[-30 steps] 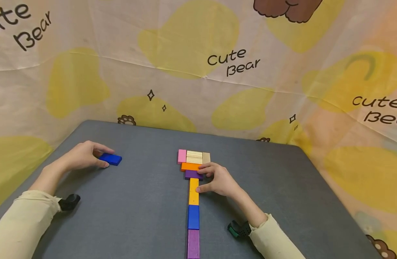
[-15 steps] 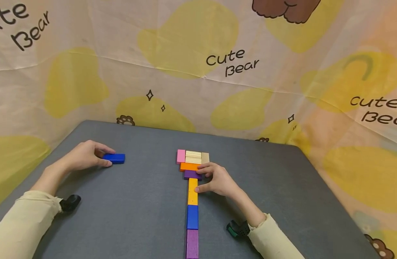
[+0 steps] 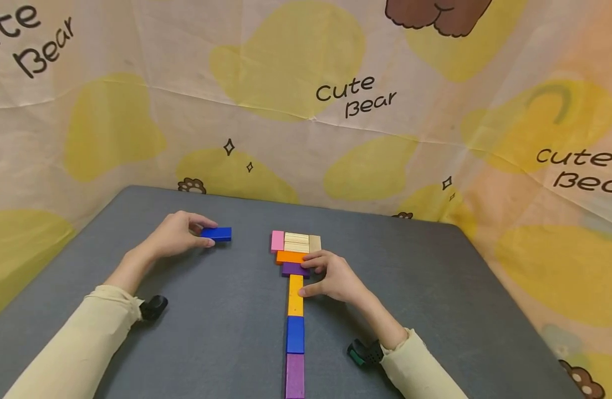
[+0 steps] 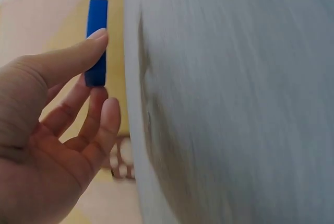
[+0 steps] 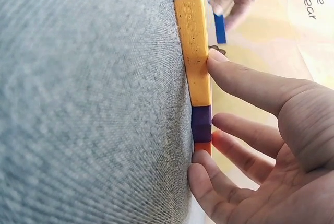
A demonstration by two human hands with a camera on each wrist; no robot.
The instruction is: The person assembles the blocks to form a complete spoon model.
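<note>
My left hand pinches a blue wooden block between thumb and fingers. In the left wrist view this block is held clear of the table, the thumb across its side. My right hand lies at the right side of a block row, its thumb touching the yellow block. Its fingers reach to the purple block and the orange block; the right wrist view shows the same fingers by the orange block's end, loosely bent.
Toward me the row continues with a blue block and a violet block. At its far end lie a pink block, several thin natural-wood pieces and a tan block. A printed cloth hangs behind the grey table.
My left hand has carried the blue block to the right, closer to the row, and the block has turned to lie level. My right hand stays in place.
</note>
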